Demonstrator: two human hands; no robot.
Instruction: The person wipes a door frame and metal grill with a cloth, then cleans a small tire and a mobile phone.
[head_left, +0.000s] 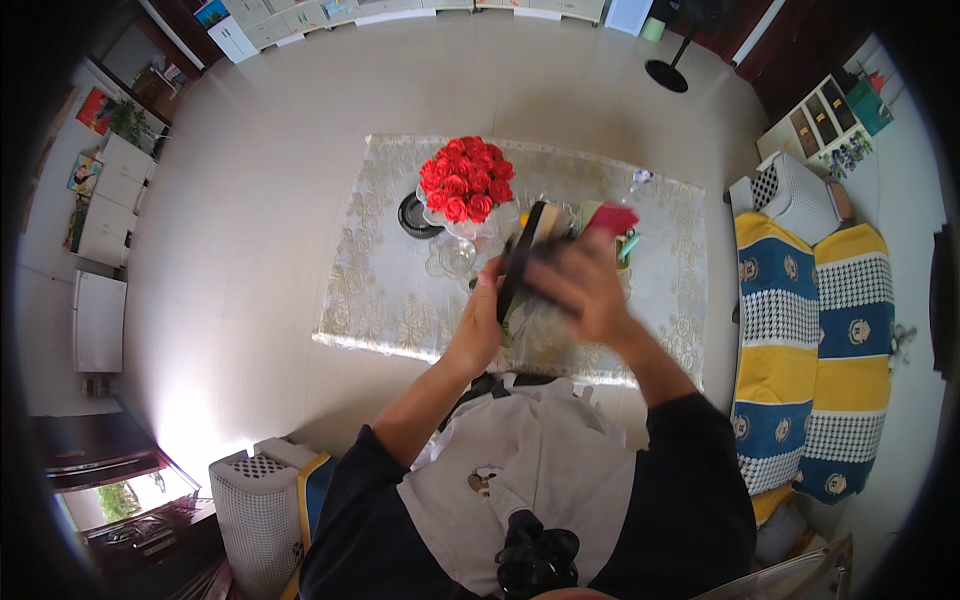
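Observation:
My left hand grips what looks like a shoe with a long black sole edge and a patch of camouflage green at its lower end. It is held tilted above the table. My right hand, blurred by motion, is against the shoe's right side. A dark object sits under its fingers, too blurred to name. Behind the right hand, partly hidden, lie a crimson cloth-like item and a turquoise item.
A tablecloth covers the table. On it stand red artificial roses, a black round dish and a clear glass bowl. A patterned sofa is to the right. A fan base stands on the far floor.

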